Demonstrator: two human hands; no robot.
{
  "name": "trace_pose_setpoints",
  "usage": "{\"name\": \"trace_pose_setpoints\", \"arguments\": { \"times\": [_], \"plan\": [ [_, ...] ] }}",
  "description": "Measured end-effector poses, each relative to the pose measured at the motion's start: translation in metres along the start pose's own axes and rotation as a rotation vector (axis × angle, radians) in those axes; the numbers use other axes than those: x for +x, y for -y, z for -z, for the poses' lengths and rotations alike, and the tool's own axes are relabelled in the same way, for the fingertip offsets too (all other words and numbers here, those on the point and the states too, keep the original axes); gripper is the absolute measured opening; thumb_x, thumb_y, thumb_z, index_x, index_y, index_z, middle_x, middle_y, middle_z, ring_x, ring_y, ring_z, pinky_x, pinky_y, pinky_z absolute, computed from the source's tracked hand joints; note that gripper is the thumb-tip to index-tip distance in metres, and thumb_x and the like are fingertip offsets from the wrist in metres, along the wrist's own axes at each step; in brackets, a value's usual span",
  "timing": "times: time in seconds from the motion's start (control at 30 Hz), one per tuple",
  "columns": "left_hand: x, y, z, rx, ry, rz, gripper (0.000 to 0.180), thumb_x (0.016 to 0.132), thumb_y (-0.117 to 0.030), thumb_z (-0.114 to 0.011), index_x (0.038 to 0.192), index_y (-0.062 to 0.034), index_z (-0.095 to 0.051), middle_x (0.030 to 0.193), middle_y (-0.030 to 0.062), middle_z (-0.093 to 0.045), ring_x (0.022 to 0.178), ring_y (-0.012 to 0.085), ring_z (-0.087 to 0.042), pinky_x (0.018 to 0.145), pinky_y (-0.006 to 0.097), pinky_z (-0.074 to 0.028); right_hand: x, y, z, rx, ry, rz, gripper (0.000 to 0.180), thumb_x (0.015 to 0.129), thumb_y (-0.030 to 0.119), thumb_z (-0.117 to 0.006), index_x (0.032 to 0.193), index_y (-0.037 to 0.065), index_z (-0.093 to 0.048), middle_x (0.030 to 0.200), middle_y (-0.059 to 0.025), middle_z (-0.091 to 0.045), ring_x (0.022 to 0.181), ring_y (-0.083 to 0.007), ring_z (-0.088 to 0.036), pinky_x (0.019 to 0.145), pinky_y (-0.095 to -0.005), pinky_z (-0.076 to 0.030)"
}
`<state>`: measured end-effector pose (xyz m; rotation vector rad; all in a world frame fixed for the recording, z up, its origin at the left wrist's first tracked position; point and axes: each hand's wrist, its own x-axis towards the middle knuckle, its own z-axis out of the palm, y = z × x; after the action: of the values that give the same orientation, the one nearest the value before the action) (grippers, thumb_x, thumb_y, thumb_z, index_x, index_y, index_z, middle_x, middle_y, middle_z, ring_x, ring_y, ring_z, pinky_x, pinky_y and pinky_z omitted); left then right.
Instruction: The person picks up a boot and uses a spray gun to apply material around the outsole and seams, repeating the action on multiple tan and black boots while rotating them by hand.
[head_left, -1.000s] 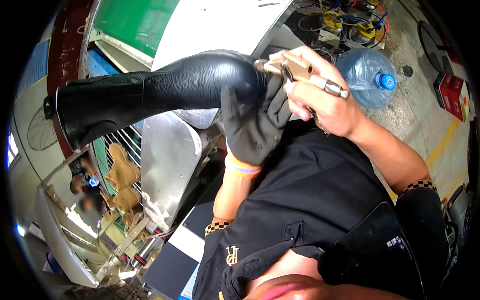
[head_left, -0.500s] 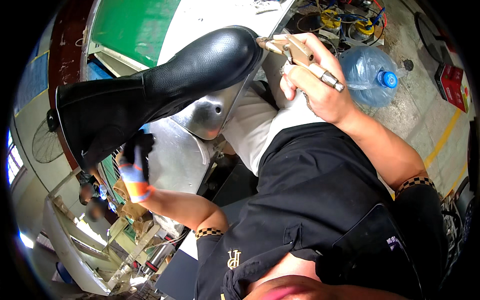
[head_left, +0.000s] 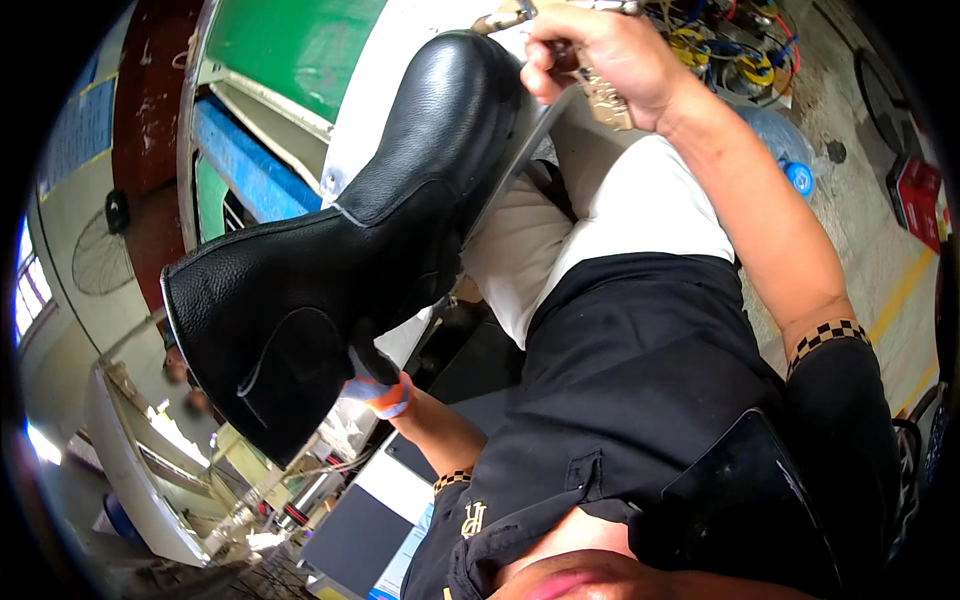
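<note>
A black leather boot (head_left: 430,130) lies slantwise across the left and middle of the view. Its toe is up near my right hand and its wide shaft drops to the lower left. My left hand (head_left: 375,375), in a dark-fingered glove with an orange and blue-grey cuff, grips the boot at the back of the shaft; most of its fingers are hidden behind the leather. Beyond the toe, my bare right hand (head_left: 625,60) is closed round a stained metal spray gun (head_left: 603,98), whose nozzle end lies close by the toe.
A white worktop (head_left: 375,75) with a green panel (head_left: 290,50) lies at the far left, above a blue bar (head_left: 250,165). Cables and yellow fittings (head_left: 750,70) sit on the floor at the far right, near a capped clear bottle (head_left: 790,165) and a red box (head_left: 915,200).
The boot has turned, its toe swinging up and its shaft coming down and to the right. My left hand has moved right with it. My right hand has gone up with the spray gun.
</note>
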<state>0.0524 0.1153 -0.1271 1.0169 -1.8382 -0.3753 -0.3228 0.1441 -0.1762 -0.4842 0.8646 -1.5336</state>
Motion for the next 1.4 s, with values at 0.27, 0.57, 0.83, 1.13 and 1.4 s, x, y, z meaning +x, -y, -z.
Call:
{"name": "trace_pose_setpoints", "arguments": {
  "times": [0.27,0.57,0.83,1.13,1.4],
  "plan": [
    [-0.007,0.011,0.011,0.032,-0.006,0.129,0.067,0.073,0.007,-0.070,0.135,0.0118,-0.044,0.136,0.0227,-0.050,0.114,0.0302,-0.056,0.100,0.040,-0.046,0.018,0.011,-0.004,-0.113,0.095,0.015,0.031,0.097,0.019,-0.046,0.075,0.003,-0.059,0.069,-0.0095,-0.061,0.062,-0.0197,-0.062,0.062,-0.0319,-0.050],
    [-0.018,0.040,0.035,0.231,0.102,-0.006,0.058,0.077,0.008,-0.066,0.131,0.0119,-0.047,0.134,0.0219,-0.052,0.113,0.0292,-0.056,0.100,0.039,-0.046,-0.024,-0.010,-0.018,-0.081,-0.032,0.264,0.013,0.095,0.009,-0.052,0.100,-0.002,-0.056,0.065,-0.0052,-0.054,0.054,-0.0146,-0.054,0.053,-0.0299,-0.047],
    [-0.014,0.033,0.023,0.188,0.024,-0.016,0.055,0.079,0.008,-0.064,0.131,0.0116,-0.048,0.133,0.0224,-0.052,0.114,0.0291,-0.056,0.101,0.039,-0.045,-0.059,-0.065,-0.023,-0.398,-0.190,0.479,0.035,0.086,0.004,-0.053,0.120,-0.002,-0.047,0.076,0.0002,-0.052,0.062,-0.0041,-0.046,0.056,-0.0222,-0.039],
    [-0.012,0.029,0.034,0.494,0.099,-0.244,0.053,0.085,-0.001,-0.067,0.135,0.0050,-0.048,0.138,0.0227,-0.050,0.123,0.0325,-0.053,0.103,0.040,-0.046,-0.072,-0.049,-0.007,-0.435,-0.015,0.470,0.037,0.088,0.011,-0.059,0.123,0.000,-0.051,0.093,-0.0088,-0.066,0.075,-0.0135,-0.064,0.072,-0.0282,-0.052],
    [0.118,0.049,-0.004,-0.864,-0.110,0.628,0.053,0.100,-0.038,-0.048,0.141,-0.0041,-0.047,0.148,0.0135,-0.043,0.136,0.0289,-0.041,0.117,0.050,-0.027,0.078,-0.012,0.007,-0.767,-0.334,0.898,0.036,0.087,0.002,-0.054,0.123,-0.002,-0.051,0.110,-0.0175,-0.064,0.102,-0.0206,-0.063,0.085,-0.0316,-0.049]
  ]
}}
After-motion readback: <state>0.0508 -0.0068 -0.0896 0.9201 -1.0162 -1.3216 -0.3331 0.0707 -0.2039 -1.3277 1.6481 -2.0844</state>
